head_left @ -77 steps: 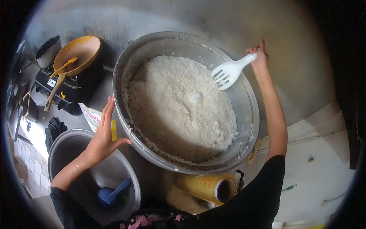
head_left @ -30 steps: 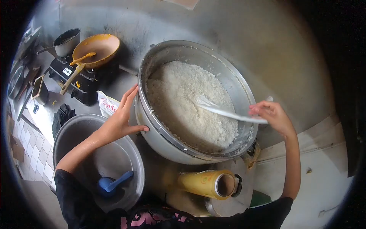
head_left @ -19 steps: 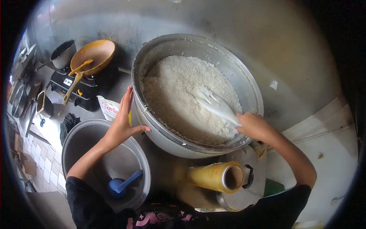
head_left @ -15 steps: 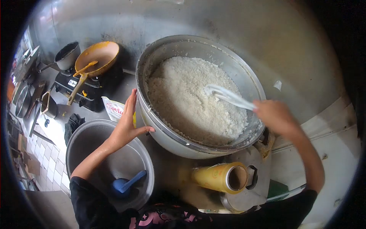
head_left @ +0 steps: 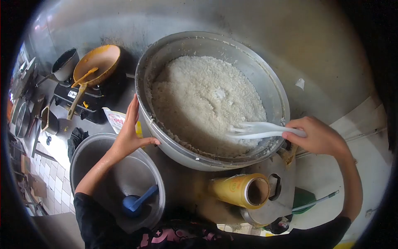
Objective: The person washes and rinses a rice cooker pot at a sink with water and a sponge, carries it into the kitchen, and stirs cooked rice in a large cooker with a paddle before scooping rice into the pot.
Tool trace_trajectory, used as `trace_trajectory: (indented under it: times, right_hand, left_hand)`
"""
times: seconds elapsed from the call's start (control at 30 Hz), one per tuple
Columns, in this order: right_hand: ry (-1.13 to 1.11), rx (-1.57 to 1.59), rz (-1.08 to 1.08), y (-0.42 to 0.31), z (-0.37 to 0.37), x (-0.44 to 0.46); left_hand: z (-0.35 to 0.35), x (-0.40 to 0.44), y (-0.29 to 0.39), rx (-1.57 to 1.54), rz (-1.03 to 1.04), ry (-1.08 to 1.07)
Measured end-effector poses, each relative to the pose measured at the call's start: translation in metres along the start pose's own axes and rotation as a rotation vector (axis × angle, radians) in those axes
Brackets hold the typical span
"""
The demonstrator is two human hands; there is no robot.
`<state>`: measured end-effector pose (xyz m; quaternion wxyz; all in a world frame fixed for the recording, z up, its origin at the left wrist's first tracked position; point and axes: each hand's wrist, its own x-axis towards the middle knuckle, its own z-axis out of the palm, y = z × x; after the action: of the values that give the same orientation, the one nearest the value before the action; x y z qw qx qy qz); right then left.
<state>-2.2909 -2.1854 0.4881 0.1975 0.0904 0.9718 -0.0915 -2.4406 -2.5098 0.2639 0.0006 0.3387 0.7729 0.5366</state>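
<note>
A large metal pot [head_left: 174, 151] holds a heap of white cooked rice [head_left: 199, 99]. My right hand [head_left: 313, 135], over the pot's right rim, is closed around the handle of a white plastic rice paddle [head_left: 265, 130]. The paddle's far end is in the rice near the front right; two pale shafts show, and blur hides whether it is one paddle or two. On the left, my left hand [head_left: 132, 132] lies against the pot's outer wall, fingers stretched out and thumb apart, holding nothing.
Below my left arm sits a metal basin [head_left: 159, 182] with a blue scoop [head_left: 139, 202] inside. A yellow roll [head_left: 232, 189] lies in front of the pot. Back left, a stained pan [head_left: 110, 62] and a dark saucepan [head_left: 64, 68] stand on a stove [head_left: 89, 103].
My right hand has brought the paddle down and toward the front right, from the rice's middle to its near side. My left hand stays against the pot. The view has shifted slightly.
</note>
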Motion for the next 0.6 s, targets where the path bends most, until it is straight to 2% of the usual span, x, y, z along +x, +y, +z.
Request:
trace_trajectory:
  times: [0.07,0.13,0.27,0.43,0.5,0.53,0.6]
  right_hand:
    - [0.025,0.000,0.039,0.005,0.010,0.004]
    - [0.125,0.116,0.069,0.009,0.025,0.007]
    - [0.217,0.163,0.057,0.014,0.047,0.012]
    - [0.213,0.138,-0.005,0.024,0.061,0.026]
    - [0.293,-0.116,-0.135,0.030,0.071,0.032]
    - [0.288,-0.116,-0.134,0.034,0.072,0.039]
    - [0.251,-0.643,-0.106,0.049,0.071,0.059]
  left_hand:
    - [-0.001,0.004,-0.009,0.033,-0.011,-0.013]
    - [0.001,0.007,-0.010,-0.129,-0.027,-0.027]
    - [0.003,0.006,-0.004,-0.102,-0.067,-0.029]
    - [0.005,0.005,-0.004,-0.088,-0.102,-0.042]
    - [0.006,0.004,-0.004,-0.062,-0.094,-0.046]
    - [0.006,0.004,-0.003,-0.061,-0.113,-0.047]
    - [0.005,0.001,-0.003,-0.057,-0.132,-0.052]
